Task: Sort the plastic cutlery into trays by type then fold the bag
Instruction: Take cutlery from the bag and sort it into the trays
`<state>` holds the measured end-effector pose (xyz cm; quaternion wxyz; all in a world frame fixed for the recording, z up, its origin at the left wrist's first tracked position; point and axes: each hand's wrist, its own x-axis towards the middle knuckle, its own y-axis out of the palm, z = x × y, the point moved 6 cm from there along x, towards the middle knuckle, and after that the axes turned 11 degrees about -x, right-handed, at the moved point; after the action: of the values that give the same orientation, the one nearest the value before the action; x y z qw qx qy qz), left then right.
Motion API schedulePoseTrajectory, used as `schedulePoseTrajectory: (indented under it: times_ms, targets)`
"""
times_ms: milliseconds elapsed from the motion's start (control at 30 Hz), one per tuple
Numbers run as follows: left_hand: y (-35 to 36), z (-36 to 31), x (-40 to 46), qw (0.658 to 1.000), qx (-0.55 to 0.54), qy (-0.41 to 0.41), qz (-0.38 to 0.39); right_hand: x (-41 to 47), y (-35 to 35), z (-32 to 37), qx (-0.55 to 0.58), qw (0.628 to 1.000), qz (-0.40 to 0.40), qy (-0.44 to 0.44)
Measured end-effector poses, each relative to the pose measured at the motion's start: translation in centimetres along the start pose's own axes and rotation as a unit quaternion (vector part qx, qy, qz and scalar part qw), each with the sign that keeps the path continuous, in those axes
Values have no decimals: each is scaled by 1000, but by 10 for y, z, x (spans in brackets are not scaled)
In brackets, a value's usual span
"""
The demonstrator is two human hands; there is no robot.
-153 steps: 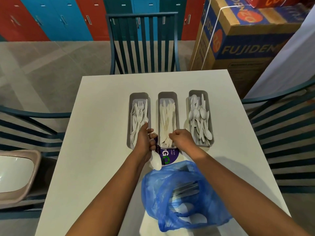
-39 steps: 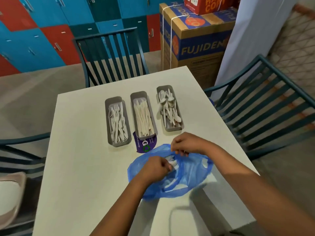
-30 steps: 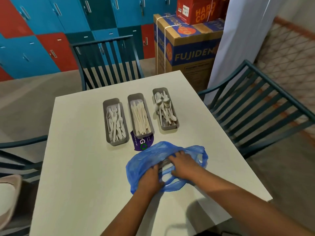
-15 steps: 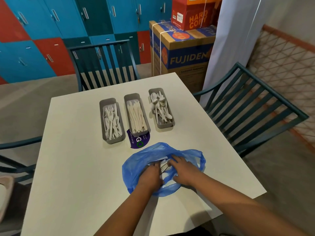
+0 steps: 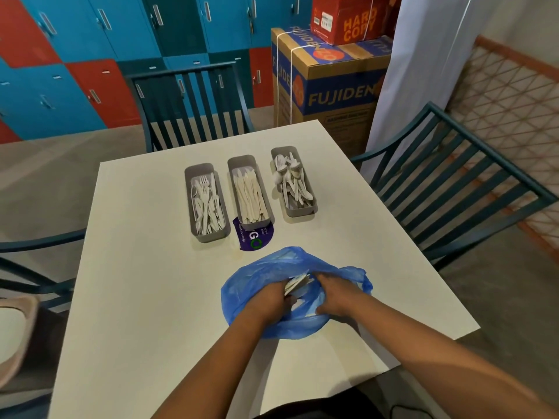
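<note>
Plastic cutlery (image 5: 298, 287), white and thin, shows as a small bundle poking up between both hands inside the blue bag (image 5: 263, 267), with a few more pale pieces lying lower in the bag's hollow. That bag is crumpled, translucent blue film, its mouth spread wide, and it sits on the white table (image 5: 145, 297) near the front edge, just short of the 3 grey trays. Beyond it those trays stand side by side, long and narrow: the left tray (image 5: 199, 169) holds forks, the middle tray (image 5: 242, 160) holds flat knives laid lengthwise, and the right tray (image 5: 282, 150) holds spoons piled loosely. A purple round sticker (image 5: 257, 240) lies on the table, partly under the near end of the middle tray. The left hand (image 5: 269, 300) reaches into the bag from the near side, back of the hand up, its fingers curled round the bundle of cutlery at its lower end. The right hand (image 5: 334, 294) comes in from the right, also back up, fingers bent down into the bag close to the same bundle; whether it grips the cutlery or the film I cannot tell. Both forearms stretch forward over the table's near edge. Teal slatted chairs (image 5: 193, 95) stand at the table's far and right sides, and a cardboard box (image 5: 332, 92) sits behind.
</note>
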<state>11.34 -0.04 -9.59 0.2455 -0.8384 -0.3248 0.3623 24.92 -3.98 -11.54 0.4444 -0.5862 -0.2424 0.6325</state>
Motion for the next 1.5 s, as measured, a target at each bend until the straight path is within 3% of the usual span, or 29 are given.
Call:
schedulePoseTrajectory:
  times_ms: [200, 267, 333, 400, 467, 567, 600, 700, 867, 967, 1033, 1100, 1167, 1233, 1367, 1500]
  targets:
    - [-9, -16, -4, 996, -4, 82, -20, -3, -8, 4, 4, 998, 69, -4]
    - [-15, -21, -4, 990, -91, 104, -40, 0, -12, 4, 4, 998, 57, 26]
    - [-26, -28, -7, 961, -227, 136, -75, 2, -19, 5, -4, 999, 25, 48]
    - [-42, -29, -8, 914, -365, 126, -127, -3, -31, 12, 30, 999, -21, 40]
    - [-54, -27, -6, 843, -510, 77, -152, -11, -44, 27, 151, 987, -46, 19]
    - [-64, -23, 2, 697, -704, 22, -136, -19, -55, 55, 400, 916, 0, 20]
    - [-66, -20, 5, 665, -735, 10, -136, -20, -56, 64, 452, 891, 25, 15]
    - [-74, -16, 7, 619, -772, -8, -145, -21, -58, 83, 463, 885, 34, -27]
    - [-80, -26, 7, 631, -759, -21, -161, -13, -63, 87, 421, 901, -102, -13]
    - [-76, -36, 2, 633, -757, -16, -160, -8, -68, 90, 461, 880, -112, 2]
    - [-73, -33, 1, 638, -749, -26, -177, -7, -71, 91, 452, 886, -103, 6]
    - [-70, -27, 2, 677, -709, -38, -194, -6, -72, 89, 380, 919, -101, 11]
    - [-69, -21, 4, 738, -642, -53, -204, -3, -74, 85, 303, 949, -92, 19]
    - [-68, -17, 5, 780, -585, -74, -211, 1, -79, 84, 271, 960, -70, 27]
    - [-74, -14, 7, 825, -517, -97, -207, 8, -90, 85, 234, 972, -10, 11]
    - [-82, -18, 16, 853, -475, -65, -206, 15, -105, 80, 195, 980, -32, -7]
